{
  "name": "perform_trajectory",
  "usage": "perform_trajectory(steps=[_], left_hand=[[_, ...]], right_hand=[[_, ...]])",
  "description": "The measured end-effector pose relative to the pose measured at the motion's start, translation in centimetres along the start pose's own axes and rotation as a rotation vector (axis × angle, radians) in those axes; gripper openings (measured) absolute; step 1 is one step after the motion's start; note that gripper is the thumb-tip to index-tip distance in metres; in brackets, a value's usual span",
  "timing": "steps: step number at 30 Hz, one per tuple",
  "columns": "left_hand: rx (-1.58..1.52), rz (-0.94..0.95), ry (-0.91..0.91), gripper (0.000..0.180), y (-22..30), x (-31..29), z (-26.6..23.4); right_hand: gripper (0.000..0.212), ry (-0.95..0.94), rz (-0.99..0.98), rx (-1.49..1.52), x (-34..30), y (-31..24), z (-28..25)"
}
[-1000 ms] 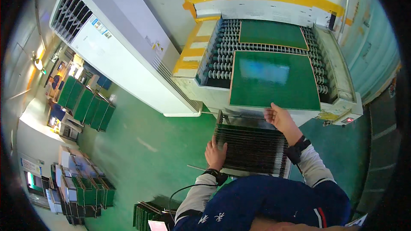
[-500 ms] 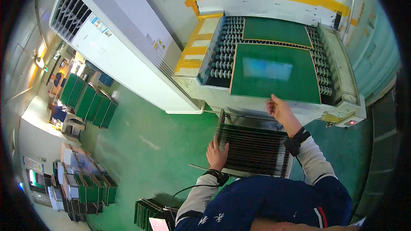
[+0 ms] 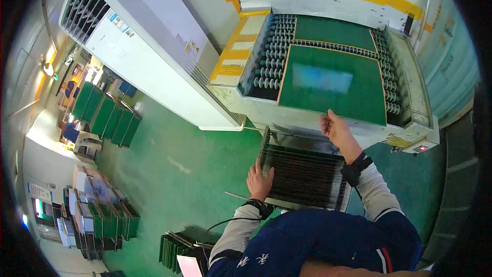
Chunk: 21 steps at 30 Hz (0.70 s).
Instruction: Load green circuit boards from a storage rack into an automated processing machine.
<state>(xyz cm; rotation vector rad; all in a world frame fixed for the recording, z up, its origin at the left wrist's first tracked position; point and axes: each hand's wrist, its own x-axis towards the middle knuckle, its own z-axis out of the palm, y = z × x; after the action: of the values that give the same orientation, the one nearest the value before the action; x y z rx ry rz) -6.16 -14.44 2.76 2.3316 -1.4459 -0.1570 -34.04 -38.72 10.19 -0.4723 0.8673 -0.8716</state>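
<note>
A large green panel (image 3: 333, 84) with a copper-coloured edge lies on the rollers (image 3: 267, 72) of a conveyor, its front edge reaching the machine's near end. My right hand (image 3: 338, 131) is closed at that front edge, fingertips on the panel. Behind it, a second green panel (image 3: 335, 33) rests on the same rollers. Below the conveyor stands a slotted rack (image 3: 307, 174) holding several dark panels on edge. My left hand (image 3: 260, 180) lies at the rack's left side, fingers stretched out and thumb apart.
A tall white air conditioner (image 3: 148, 56) stands left of the conveyor. More racked panels (image 3: 177, 249) sit on the green floor (image 3: 174, 174) at lower left. Further left are racks of green panels (image 3: 105, 110) and a person in blue (image 3: 70, 132) at a workbench.
The front panel has come slightly toward me, widening the gap to the panel behind. My right hand stays at its edge, and my left hand remains by the rack.
</note>
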Motion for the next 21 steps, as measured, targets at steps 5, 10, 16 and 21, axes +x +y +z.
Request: perform_trajectory(steps=[5,10,16,21], left_hand=[[0.0,-0.041,-0.049,0.074,0.7,0.3,-0.6],[0.0,0.009,-0.022,0.075,0.1,0.4,-0.4],[-0.02,-0.014,-0.042,0.076,0.3,0.4,-0.6],[-0.013,0.002,0.006,0.076,0.1,0.4,-0.5]], right_hand=[[0.046,-0.06,-0.057,-0.388,-0.2,1.0,-0.7],[0.046,-0.137,-0.106,-1.323,0.2,4.9,-2.7],[0.065,-0.184,-0.205,-1.648,0.2,8.2,-4.6],[0.06,-0.169,-0.074,-1.692,0.9,8.2,-4.2]])
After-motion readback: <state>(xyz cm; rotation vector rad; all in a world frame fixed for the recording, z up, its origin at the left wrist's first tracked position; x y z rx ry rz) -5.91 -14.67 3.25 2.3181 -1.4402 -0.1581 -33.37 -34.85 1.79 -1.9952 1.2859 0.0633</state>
